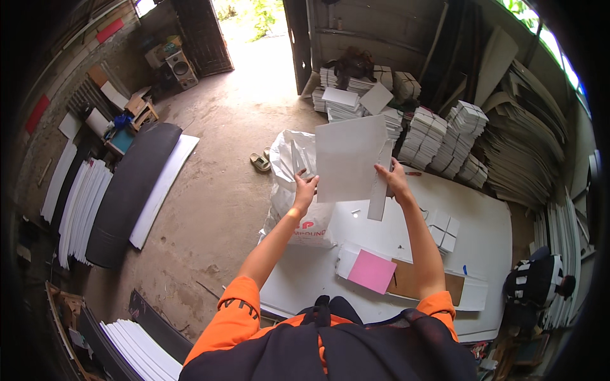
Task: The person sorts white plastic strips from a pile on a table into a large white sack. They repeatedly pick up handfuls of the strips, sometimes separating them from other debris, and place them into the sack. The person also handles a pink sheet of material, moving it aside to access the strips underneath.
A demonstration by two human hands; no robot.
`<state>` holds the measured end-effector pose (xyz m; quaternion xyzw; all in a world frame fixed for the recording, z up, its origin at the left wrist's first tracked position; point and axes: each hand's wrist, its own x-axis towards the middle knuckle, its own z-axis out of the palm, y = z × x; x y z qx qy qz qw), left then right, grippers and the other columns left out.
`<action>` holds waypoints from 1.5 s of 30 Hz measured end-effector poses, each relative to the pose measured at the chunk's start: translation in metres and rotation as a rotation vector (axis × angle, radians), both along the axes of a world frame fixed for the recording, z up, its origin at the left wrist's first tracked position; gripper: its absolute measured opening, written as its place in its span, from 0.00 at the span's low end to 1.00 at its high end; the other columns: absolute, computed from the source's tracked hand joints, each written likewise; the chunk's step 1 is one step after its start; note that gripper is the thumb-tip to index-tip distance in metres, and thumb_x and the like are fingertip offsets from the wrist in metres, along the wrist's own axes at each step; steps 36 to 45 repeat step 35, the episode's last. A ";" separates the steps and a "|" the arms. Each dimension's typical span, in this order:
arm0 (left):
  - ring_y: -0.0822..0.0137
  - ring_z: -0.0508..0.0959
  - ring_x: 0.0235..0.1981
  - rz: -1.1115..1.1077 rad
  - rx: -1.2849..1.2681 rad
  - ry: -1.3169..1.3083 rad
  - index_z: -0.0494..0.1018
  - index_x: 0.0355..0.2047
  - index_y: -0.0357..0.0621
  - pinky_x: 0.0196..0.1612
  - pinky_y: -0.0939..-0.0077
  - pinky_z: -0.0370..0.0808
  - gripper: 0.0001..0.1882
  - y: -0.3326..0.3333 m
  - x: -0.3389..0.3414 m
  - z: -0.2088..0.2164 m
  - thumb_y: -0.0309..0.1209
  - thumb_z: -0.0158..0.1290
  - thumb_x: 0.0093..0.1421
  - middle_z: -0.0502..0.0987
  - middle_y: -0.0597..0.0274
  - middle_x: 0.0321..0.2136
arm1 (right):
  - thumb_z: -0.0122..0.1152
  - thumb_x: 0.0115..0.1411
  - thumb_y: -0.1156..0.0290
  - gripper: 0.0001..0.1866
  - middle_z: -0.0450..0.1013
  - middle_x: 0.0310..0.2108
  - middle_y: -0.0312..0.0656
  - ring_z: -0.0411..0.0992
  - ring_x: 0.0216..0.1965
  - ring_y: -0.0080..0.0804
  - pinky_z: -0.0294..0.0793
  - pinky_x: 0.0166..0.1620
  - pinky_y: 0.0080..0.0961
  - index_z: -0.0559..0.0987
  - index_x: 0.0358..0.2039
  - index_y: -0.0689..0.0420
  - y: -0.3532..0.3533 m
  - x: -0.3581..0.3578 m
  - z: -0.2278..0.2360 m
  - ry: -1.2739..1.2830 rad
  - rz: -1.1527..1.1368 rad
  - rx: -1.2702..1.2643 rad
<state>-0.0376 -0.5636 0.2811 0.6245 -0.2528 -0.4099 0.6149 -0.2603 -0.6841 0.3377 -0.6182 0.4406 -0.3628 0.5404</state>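
Above the white table (457,190), my right hand (395,180) is closed on a rectangular pale grey sheet (349,159) and a narrow strip (378,200) of similar material along its right side. The strip reaches below the sheet's lower edge. My left hand (306,189) is closed by the sheet's left edge, its fingers pinched. A slim pale sliver shows above those fingertips, hard to tell from the white sack (286,203) behind it. Under my right forearm lie a pink sheet (372,272) and a brown board (406,279).
Tied stacks of pale sheets (422,134) stand beyond the table, with large curved sheets (521,140) at the right. A small tied bundle (443,230) sits on the table. Sandals (259,162) lie on the floor. A large dark rolled sheet (136,190) is at left.
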 end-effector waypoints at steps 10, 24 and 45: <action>0.51 0.59 0.49 0.443 0.484 -0.444 0.55 0.46 0.46 0.50 0.58 0.59 0.30 -0.065 0.114 -0.063 0.37 0.56 0.45 0.62 0.51 0.45 | 0.57 0.52 0.68 0.26 0.68 0.40 0.57 0.68 0.43 0.46 0.63 0.47 0.31 0.58 0.48 0.63 -0.069 0.185 -0.020 -0.059 -0.309 -0.414; 0.53 0.67 0.46 0.224 0.516 -0.152 0.47 0.51 0.40 0.45 0.65 0.66 0.40 -0.089 0.243 -0.165 0.42 0.58 0.46 0.63 0.40 0.45 | 0.63 0.44 0.65 0.35 0.60 0.49 0.56 0.60 0.50 0.53 0.60 0.51 0.39 0.57 0.51 0.57 -0.051 0.263 -0.214 0.833 0.570 0.009; 0.58 0.74 0.40 0.023 0.440 -0.158 0.65 0.49 0.42 0.42 0.73 0.67 0.28 -0.122 0.268 -0.174 0.46 0.50 0.52 0.73 0.54 0.41 | 0.62 0.46 0.59 0.42 0.46 0.58 0.50 0.41 0.60 0.49 0.44 0.58 0.46 0.49 0.57 0.51 -0.124 0.175 -0.193 0.831 -0.050 0.131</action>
